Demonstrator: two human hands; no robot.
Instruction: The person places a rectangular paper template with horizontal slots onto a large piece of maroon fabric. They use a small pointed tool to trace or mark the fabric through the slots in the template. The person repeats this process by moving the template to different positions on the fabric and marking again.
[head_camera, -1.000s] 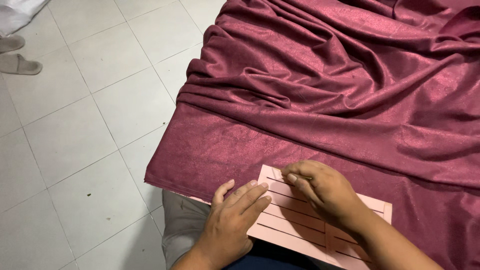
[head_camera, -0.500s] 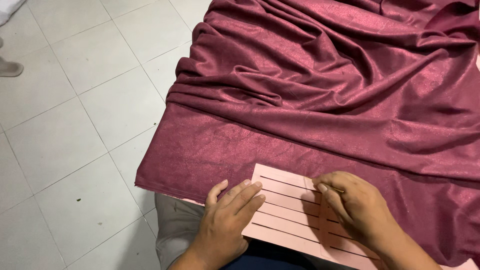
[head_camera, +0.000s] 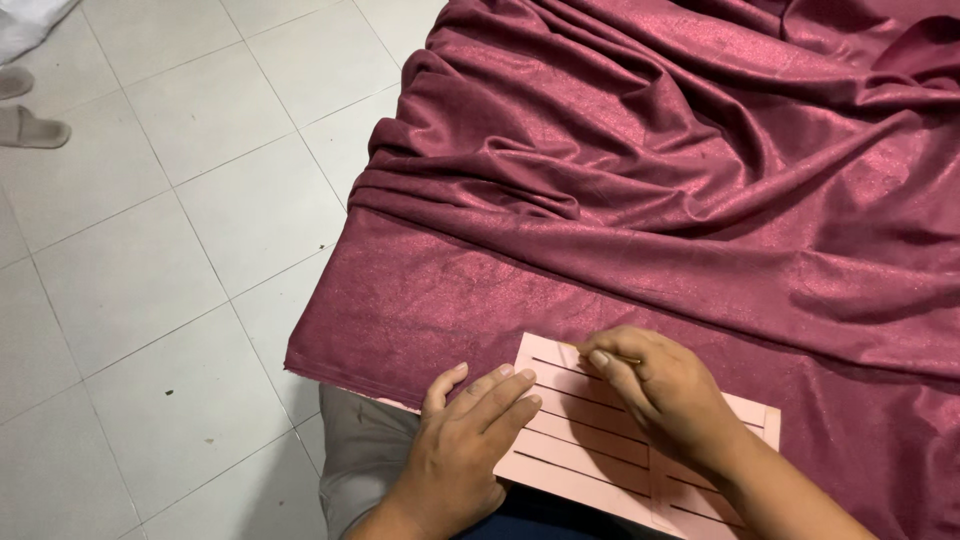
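- At the far left of the head view, I see pale floor tiles (head_camera: 150, 300) and a grey slipper (head_camera: 30, 128) near the top edge, well apart from the work.
- Moving right, the maroon cloth (head_camera: 640, 200) covers a raised surface; its near strip lies flat while the farther part is bunched in deep folds.
- At the bottom centre, the left hand (head_camera: 465, 440) lies flat, fingers together and stretched out, pressing the left edge of the pink slotted card (head_camera: 585, 450); it grips nothing.
- The card rests on the flat strip of cloth by the near edge, with several long parallel slits across it.
- To the right, the right hand (head_camera: 665, 395) is curled over the card's upper part, fingertips pinched on what looks like a thin marking tool (head_camera: 610, 356) at the top slit; it is too small for me to name surely.
- I judge the work to be early: the tip sits at the topmost slit, I cannot make out any marks on the cloth, and the lower slits seem yet to be worked.
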